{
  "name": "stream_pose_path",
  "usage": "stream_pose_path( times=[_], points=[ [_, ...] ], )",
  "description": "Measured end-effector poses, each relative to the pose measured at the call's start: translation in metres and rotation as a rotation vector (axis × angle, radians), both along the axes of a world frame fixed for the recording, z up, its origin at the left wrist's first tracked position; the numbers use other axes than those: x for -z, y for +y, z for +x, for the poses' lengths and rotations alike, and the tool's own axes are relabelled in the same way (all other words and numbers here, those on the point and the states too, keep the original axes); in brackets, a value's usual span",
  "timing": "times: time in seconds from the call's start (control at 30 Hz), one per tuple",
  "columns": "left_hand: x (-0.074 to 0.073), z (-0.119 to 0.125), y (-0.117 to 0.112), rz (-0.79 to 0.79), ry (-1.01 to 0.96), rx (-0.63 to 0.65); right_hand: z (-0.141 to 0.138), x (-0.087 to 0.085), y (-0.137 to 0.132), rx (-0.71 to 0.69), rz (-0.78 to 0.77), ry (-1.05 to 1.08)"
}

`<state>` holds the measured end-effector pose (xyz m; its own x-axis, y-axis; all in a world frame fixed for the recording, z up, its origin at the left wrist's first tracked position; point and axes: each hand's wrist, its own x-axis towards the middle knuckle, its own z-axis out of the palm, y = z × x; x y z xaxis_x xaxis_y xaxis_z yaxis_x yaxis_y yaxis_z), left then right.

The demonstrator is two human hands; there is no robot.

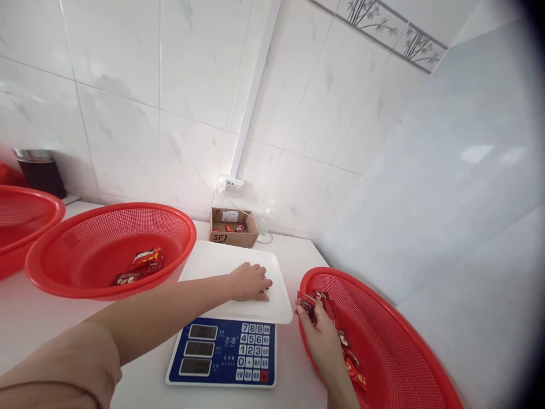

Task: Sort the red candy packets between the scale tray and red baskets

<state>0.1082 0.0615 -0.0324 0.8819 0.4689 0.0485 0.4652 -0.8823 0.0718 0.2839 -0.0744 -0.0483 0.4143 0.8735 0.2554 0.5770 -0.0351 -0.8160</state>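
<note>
My left hand (251, 282) reaches across the white tray of a digital scale (221, 355), low over its surface. Its fingers are curled closed, with a small dark bit showing at the fingertips; what it is stays mostly hidden. At the tray's right, my right hand (318, 326) grips a small red snack packet (305, 304) between thumb and fingers, above the near left rim of a red mesh basket (409, 329). Several red snack packets (351, 363) lie inside that basket, partly behind my right hand and forearm.
Left of the scale stands another red basket (85, 238) with a few packets (147, 258) in it; a further red basket (25, 227) is at the far left. A small cardboard box (233, 236) holding packets sits behind the scale, below a wall socket (232, 185).
</note>
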Motion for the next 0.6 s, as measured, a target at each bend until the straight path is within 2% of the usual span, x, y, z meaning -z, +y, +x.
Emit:
stream_pose_path(
  times=[0.13,0.27,0.37,0.5,0.6],
  points=[
    [0.004,-0.004,0.005,0.001,-0.048,-0.057,-0.001,-0.001,0.0,0.0,-0.025,-0.007],
    [-0.001,-0.026,0.01,-0.006,-0.148,-0.15,-0.001,0.0,0.0,-0.001,-0.042,-0.002],
    [-0.017,-0.062,0.013,-0.005,-0.242,-0.282,0.0,0.001,0.0,0.011,-0.071,0.002],
    [-0.042,-0.128,0.017,-0.007,-0.305,-0.524,0.001,0.002,-0.001,0.007,-0.11,-0.007],
    [-0.049,-0.178,0.019,-0.005,-0.319,-0.706,0.0,0.002,-0.001,0.016,-0.11,-0.03]
  ],
)
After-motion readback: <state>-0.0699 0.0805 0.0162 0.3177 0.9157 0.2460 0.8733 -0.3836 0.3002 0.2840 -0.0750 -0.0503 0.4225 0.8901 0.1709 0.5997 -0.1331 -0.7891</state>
